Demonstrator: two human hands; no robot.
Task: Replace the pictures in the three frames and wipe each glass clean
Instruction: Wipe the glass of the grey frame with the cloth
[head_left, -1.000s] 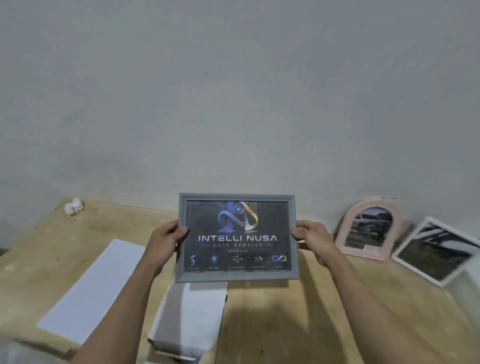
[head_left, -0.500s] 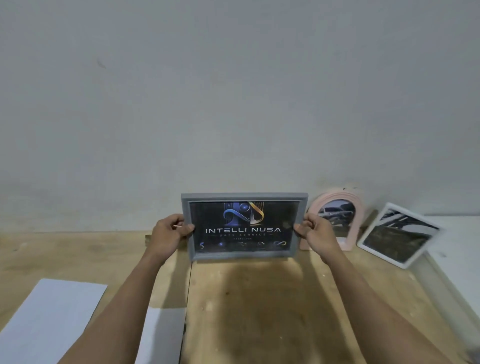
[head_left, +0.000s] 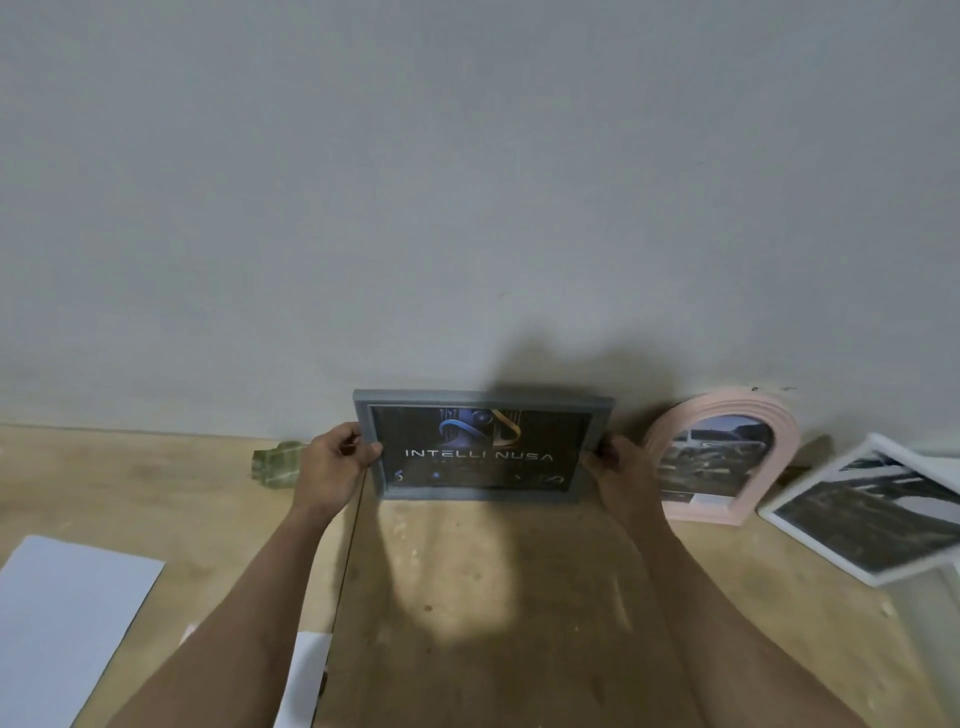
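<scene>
A grey rectangular frame (head_left: 483, 402) with a dark "INTELLI NUSA" picture stands upright at the back of the wooden table (head_left: 467, 597), against the wall. My left hand (head_left: 332, 467) grips its left edge and my right hand (head_left: 621, 475) grips its right edge. Right of it a pink arched frame (head_left: 779, 431) leans on the wall with a greyish photo inside. Further right a white rectangular frame (head_left: 810, 545) with a dark photo leans tilted.
A small greenish object (head_left: 275, 465) lies by the wall left of my left hand. A white sheet (head_left: 62, 618) lies at the table's front left. Another white piece (head_left: 306, 675) shows between my forearms. A pale surface (head_left: 935, 597) adjoins at the far right.
Both hands carried the grey frame away from me to the back of the table, where it now stands by the wall beside the pink frame. The camera view has shifted forward.
</scene>
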